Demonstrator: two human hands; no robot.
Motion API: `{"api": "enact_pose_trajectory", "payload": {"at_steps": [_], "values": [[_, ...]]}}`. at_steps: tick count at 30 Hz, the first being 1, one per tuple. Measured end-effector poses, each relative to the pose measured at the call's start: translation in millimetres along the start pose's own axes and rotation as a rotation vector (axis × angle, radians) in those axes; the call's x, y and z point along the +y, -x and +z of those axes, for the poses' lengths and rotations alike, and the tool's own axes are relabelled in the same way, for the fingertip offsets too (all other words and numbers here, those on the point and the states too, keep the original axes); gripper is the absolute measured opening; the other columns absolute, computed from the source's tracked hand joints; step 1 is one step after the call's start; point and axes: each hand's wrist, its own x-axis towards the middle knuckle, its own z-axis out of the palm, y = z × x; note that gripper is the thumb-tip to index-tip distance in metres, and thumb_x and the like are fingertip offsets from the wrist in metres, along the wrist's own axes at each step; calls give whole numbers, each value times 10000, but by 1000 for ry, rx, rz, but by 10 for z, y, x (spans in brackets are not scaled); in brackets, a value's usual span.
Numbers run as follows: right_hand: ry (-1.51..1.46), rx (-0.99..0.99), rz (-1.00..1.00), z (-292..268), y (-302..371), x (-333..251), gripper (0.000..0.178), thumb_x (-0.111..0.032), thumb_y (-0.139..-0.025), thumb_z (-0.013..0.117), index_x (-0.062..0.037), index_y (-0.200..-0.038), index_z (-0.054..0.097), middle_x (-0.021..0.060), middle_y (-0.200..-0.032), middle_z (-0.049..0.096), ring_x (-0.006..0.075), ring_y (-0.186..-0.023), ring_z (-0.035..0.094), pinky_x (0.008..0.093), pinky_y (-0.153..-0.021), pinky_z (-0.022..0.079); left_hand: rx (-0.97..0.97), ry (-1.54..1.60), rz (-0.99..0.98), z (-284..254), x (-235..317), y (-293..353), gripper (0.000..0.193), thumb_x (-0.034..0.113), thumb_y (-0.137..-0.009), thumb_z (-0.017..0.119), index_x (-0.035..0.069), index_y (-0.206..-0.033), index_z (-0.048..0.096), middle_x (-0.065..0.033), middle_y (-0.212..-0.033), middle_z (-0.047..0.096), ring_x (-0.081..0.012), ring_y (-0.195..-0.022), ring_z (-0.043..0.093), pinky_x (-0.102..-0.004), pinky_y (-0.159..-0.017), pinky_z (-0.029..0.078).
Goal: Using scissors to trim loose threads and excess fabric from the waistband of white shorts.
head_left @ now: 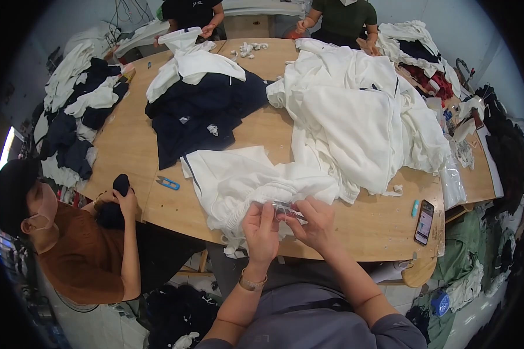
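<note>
The person's left hand [261, 225] and right hand [315, 221] meet over the near edge of the wooden table [367, 224], both closed in a pinching grip on a small clear plastic piece [287, 210] held between the fingertips. What the piece is cannot be told at this size. It sits just in front of a white garment [244, 177] whose gathered hem lies bunched against the hands. A gold bracelet [251, 284] circles the left wrist.

Left of the garment a small blue thread snip [167, 183] lies on bare wood. Behind it is a heap of navy clothing [204, 113], and to the right a large mound of white clothing [361, 110]. A phone [424, 221] rests near the table's right edge, with a small turquoise object [415, 208] just beside it.

At the left a seated person in a brown top [78, 256] holds dark fabric [115, 203]. Two more people sit at the far side
</note>
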Motion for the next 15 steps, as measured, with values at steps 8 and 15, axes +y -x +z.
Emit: {"api": "enact_pose_trajectory", "payload": {"at_steps": [8, 15], "values": [[-136, -4, -57, -6, 45, -18, 313, -263, -644, 744, -57, -761, 540, 46, -612, 495, 189, -461, 477, 280, -427, 361, 22, -5, 4, 24, 41, -20, 196, 121, -931, 415, -8, -1052, 500, -83, -958, 602, -110, -773, 590, -215, -682, 486], [-431, 46, 311, 45, -5, -201, 344, -209, -625, 762, -37, -849, 566, 61, -614, 547, 134, -477, 503, 238, -434, 388, -55, 154, -75, -140, 15, -26, 204, 126, -920, 433, -15, -1049, 505, -100, -984, 596, -161, -881, 596, -294, -801, 501]]}}
